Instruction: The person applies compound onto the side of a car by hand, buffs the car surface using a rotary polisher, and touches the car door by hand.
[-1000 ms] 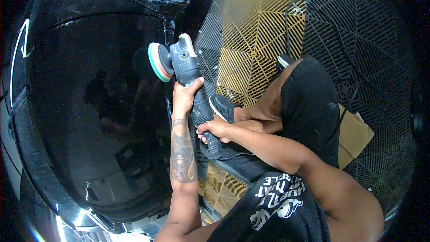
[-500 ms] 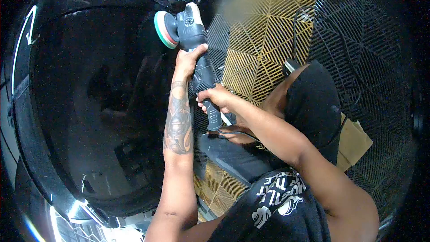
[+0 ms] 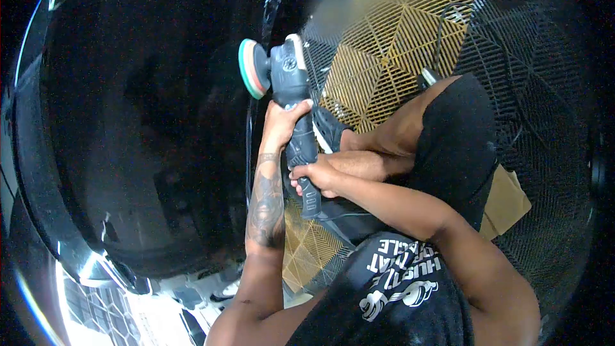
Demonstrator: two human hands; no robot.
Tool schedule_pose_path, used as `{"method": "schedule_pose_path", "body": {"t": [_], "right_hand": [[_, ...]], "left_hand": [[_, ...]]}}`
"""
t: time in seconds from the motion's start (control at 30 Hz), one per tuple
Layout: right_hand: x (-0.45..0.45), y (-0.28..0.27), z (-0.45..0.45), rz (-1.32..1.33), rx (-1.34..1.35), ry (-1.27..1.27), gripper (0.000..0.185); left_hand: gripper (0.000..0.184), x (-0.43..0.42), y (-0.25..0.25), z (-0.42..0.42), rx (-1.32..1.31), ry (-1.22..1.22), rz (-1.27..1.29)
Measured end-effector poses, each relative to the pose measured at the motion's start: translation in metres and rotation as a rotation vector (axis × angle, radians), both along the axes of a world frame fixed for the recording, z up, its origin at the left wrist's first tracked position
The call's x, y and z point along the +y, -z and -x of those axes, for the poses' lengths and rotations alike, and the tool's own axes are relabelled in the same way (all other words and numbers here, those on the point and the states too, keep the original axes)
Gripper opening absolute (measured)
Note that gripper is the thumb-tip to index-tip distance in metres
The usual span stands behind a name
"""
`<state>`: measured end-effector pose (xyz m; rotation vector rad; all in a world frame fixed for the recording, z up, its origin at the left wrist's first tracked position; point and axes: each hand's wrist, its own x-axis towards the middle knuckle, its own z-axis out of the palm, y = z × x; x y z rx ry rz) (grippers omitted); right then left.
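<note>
Both of my hands hold a black car polisher (image 3: 303, 147). My left hand (image 3: 282, 125) is wrapped round its body just behind the head, thumb on top. Around the rear grip, my right hand (image 3: 314, 176) is closed, its fingers curling underneath. On the polisher's head sits a round pad (image 3: 251, 68) with a green face and pale and reddish layers behind it. That face points left at a glossy black car panel (image 3: 147, 128). Whether pad and panel touch I cannot tell.
Under me lies yellow and black slatted floor tiling (image 3: 365, 77). A dark cord (image 3: 439, 38) runs over it. A flat piece of cardboard (image 3: 507, 202) lies beside my bent leg (image 3: 455, 147). Bright lights reflect at the car's lower left edge (image 3: 96, 266).
The polisher and both hands sit lower and slightly to the right in the view, nearer my body. The view of the car and floor has shifted too. Both hands keep their hold.
</note>
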<state>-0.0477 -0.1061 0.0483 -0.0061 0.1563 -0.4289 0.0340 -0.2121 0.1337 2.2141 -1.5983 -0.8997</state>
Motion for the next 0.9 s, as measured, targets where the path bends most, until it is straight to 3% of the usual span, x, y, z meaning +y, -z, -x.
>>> {"method": "schedule_pose_path", "body": {"t": [0.4, 0.63, 0.9], "right_hand": [[0.048, -0.006, -0.003, 0.010, -0.009, -0.073, 0.010], [0.091, 0.007, -0.016, -0.033, -0.068, -0.175, 0.011], [0.057, 0.013, -0.022, -0.053, -0.069, -0.121, 0.011]], "left_hand": [[0.036, 0.053, -0.004, -0.011, -0.031, 0.021, 0.059], [0.035, 0.096, 0.007, -0.026, -0.101, -0.121, 0.014], [0.030, 0.056, 0.012, -0.020, -0.014, -0.107, -0.016]]}}
